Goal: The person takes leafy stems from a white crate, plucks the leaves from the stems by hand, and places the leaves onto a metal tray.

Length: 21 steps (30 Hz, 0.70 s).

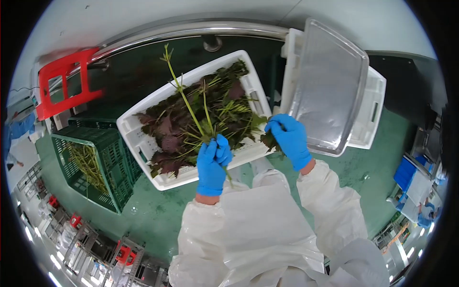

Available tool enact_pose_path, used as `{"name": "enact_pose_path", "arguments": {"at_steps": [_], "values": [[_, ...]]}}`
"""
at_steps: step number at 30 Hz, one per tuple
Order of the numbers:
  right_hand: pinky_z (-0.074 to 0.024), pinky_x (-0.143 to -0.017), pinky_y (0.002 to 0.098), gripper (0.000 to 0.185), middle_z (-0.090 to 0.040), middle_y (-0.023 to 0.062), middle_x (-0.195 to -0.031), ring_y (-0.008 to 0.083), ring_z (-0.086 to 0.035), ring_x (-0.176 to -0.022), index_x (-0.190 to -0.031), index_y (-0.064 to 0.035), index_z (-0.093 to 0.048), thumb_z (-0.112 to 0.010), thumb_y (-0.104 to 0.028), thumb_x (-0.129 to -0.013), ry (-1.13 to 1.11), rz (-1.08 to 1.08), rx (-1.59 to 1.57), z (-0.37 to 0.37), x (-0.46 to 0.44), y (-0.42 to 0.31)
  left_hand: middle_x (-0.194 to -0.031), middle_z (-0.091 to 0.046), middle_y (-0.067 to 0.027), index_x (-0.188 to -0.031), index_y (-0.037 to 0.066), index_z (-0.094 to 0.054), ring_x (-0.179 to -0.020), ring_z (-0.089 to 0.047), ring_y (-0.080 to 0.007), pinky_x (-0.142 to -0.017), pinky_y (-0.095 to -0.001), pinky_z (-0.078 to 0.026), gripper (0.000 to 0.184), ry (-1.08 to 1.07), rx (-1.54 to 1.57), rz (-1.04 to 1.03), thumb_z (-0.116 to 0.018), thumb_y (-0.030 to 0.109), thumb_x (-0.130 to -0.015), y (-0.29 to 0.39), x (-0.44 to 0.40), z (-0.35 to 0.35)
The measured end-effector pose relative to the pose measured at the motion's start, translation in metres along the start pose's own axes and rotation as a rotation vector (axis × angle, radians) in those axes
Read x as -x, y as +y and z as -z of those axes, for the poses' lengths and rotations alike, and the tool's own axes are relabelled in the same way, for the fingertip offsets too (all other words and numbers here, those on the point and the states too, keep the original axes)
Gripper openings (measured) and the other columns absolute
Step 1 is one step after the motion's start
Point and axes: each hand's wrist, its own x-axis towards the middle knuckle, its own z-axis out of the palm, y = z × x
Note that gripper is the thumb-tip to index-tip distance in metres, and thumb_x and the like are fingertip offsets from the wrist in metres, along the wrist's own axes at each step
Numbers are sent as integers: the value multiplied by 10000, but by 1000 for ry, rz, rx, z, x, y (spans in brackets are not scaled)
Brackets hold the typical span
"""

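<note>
Green stem (pixel 188 106), tilted, dark leaf (pixel 269 140), partly hidden

Out at the floor's far edge, a pale wall (pixel 248 10) sweeps right across, a shiny metal rail (pixel 248 29) curving along it! The green floor (pixel 158 215) shows glints and dark smudges. Far left corner, a bright red plastic frame (pixel 84 71)! Beyond the near left corner, metal racks (pixel 86 239) crowd together, small and blurred, with strips of white light (pixel 55 260) glowing beyond them!
</note>
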Motion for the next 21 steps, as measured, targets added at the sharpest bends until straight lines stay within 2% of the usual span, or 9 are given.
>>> {"name": "enact_pose_path", "arguments": {"at_steps": [1, 4, 5, 9, 11, 16, 18, 19, 21], "values": [[-472, -572, 397, 69, -623, 80, -719, 286, -611, -642, -803, -114, -646, -620, -173, -778, 10, 110, 202, 14, -1, -6, -649, -488, 37, -965, 25, -615, -529, -385, -72, -500, -219, -313, 173, -84, -31, 49, -556, 186, -937, 2, -3, 4], [-443, -565, 391, 72, -558, 61, -673, 245, -581, -617, -737, -115, -599, -614, -178, -769, -241, 464, 705, 33, -3, -22, -661, -545, 44, -966, 16, -655, -527, -461, -90, -472, -262, -368, 241, 204, -945, -307, -571, 239, -930, -22, -8, -41], [-423, -561, 390, 87, -527, 57, -656, 243, -555, -602, -722, -120, -575, -615, -184, -764, -254, 558, 720, 32, -4, -21, -710, -638, -36, -1010, 20, -659, -550, -546, -166, -537, -304, -446, 294, 171, -959, -262, -642, 281, -875, -22, -9, -45], [-386, -560, 381, 121, -473, 48, -632, 234, -516, -581, -712, -135, -533, -613, -214, -758, -289, 743, 714, 46, -6, -12, -732, -619, -201, -1016, 20, -652, -553, -542, -266, -563, -346, -447, 298, -1, -1464, -123, -663, 245, -820, -35, -18, -50], [-384, -576, 378, 143, -488, 61, -636, 252, -535, -598, -705, -124, -543, -625, -233, -747, -294, 770, 785, 51, -7, -12, -732, -641, -163, -1000, 9, -656, -570, -565, -235, -574, -336, -455, 266, -55, -1308, -53, -646, 207, -823, -43, -22, -53], [-463, -597, 425, 145, -600, 107, -664, 322, -600, -634, -744, -128, -639, -640, -270, -715, -348, 440, 496, 69, -13, -11, -765, -675, -53, -946, 6, -670, -661, -589, -123, -630, -275, -476, 174, -54, -704, 197, -611, 134, -844, -65, -21, -60], [-485, -627, 372, 90, -617, 94, -730, 281, -604, -640, -830, -104, -655, -640, -146, -751, 76, 306, 293, 78, -20, 18, -757, -670, -41, -910, 20, -658, -684, -578, -89, -650, -248, -476, 145, -175, -629, 231, -598, 147, -873, -66, -19, -63], [-481, -640, 356, 57, -610, 88, -760, 267, -598, -664, -859, -88, -644, -624, -110, -811, 160, 149, 286, 89, -26, 16, -791, -672, -42, -875, 24, -646, -708, -577, -87, -659, -249, -472, 156, -129, -571, 263, -585, 166, -896, -59, -12, -69], [-477, -716, 349, 85, -619, 94, -888, 260, -609, -793, -915, -79, -651, -589, -113, -868, 333, 191, 451, 109, -44, 39, -827, -675, -40, -872, 30, -637, -725, -575, -88, -665, -250, -470, 172, -82, -463, 169, -571, 183, -914, -56, -5, -60]]}}
